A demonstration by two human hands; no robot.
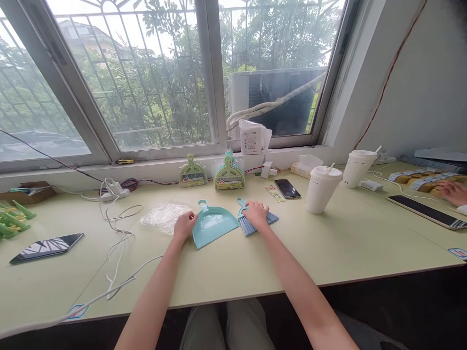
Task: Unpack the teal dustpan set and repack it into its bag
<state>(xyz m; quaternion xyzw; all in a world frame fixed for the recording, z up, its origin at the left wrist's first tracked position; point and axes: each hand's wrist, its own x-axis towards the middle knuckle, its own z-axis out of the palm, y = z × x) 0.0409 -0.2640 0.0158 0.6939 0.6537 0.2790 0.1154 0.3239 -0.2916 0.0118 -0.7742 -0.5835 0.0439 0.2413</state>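
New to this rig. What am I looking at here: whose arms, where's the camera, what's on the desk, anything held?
There is no machine: a person works with bare hands, and the one picture comes from a camera on their head, looking forward and down. Both arms reaching in from the bottom are theirs. The left hand rests on the edge of a teal dustpan that lies flat on the desk. The right hand lies on top of a small brush. Neither thing is lifted. Around them lie a clear plastic bag, two packaged dustpan sets by the window, a phone, two paper cups and white cables. The hand at far right belongs to someone else.
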